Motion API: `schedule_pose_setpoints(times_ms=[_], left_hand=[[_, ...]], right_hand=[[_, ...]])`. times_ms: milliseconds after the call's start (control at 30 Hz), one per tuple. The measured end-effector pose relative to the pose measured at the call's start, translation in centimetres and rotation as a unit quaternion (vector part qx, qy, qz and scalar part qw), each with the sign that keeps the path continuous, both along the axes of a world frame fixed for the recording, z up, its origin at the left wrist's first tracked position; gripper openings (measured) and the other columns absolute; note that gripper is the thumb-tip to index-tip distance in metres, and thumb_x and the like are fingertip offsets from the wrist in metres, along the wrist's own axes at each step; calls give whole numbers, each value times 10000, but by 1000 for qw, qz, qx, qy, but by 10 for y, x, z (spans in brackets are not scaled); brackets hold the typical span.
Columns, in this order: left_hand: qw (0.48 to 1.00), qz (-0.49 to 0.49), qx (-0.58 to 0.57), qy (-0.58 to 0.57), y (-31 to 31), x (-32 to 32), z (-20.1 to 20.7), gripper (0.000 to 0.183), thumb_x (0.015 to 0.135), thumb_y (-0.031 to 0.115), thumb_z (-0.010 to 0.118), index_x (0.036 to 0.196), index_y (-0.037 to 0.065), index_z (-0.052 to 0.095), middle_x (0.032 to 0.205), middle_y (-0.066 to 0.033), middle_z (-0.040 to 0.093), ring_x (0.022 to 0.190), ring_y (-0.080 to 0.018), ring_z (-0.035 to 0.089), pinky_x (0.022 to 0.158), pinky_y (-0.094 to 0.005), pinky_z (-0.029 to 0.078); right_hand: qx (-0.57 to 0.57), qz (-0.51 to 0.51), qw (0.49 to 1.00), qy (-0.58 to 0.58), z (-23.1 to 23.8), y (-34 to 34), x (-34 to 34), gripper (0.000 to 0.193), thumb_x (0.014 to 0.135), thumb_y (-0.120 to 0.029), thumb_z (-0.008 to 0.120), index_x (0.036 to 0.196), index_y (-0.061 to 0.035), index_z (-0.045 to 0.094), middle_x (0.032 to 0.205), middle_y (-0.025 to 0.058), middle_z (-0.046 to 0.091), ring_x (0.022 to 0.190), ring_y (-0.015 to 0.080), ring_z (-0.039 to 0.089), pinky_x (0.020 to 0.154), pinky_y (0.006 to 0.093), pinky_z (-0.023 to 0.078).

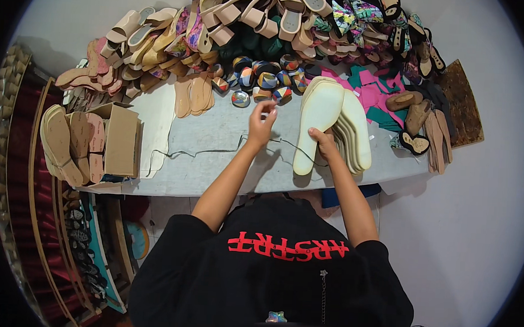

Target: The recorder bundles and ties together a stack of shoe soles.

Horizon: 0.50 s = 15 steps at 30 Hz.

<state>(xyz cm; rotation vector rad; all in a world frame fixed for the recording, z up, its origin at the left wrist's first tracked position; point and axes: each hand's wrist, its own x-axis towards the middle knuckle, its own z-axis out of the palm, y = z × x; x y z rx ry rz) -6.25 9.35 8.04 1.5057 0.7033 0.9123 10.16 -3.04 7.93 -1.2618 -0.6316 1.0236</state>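
My right hand (323,142) grips a stack of pale cream insoles (321,110) near its lower middle, thumb on top and the other fingers out of sight. The insoles are fanned out to the right, with their wide ends pointing away from me. Left of the stack, my left hand (262,123) is raised over the table, fingers loosely bent, with nothing visible in it. A thin dark cord (200,151) runs crookedly across the table, passing by my left wrist and reaching under the insoles.
Finished sandals (290,23) are heaped along the table's back. Colourful patterned rounded pieces (267,80) sit before them. At left, a cardboard box (122,144) stands beside tied insole bundles (62,138). Brown soles (436,140), pink fabric scraps (372,95) and a wooden board (463,106) lie right.
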Motion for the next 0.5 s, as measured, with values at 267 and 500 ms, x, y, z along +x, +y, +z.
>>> schedule_pose_setpoints(times_ms=[267,500], left_hand=[[987,-42,122,98,-62,-35,-1,360,733,115,621,1076,60,526,1054,-75,539,514,-97,476,500,-230,407],[976,-98,155,116,-48,-22,-23,167,783,131,574,912,32,614,947,-94,575,598,-182,557,544,-276,441]], right_hand=[[52,-11,993,-103,22,4,3,566,653,-194,659,1134,12,440,1015,88,522,929,184,491,808,289,400],[42,16,976,-211,25,7,16,881,557,-169,730,1268,-29,230,1135,124,412,1019,226,438,857,350,382]])
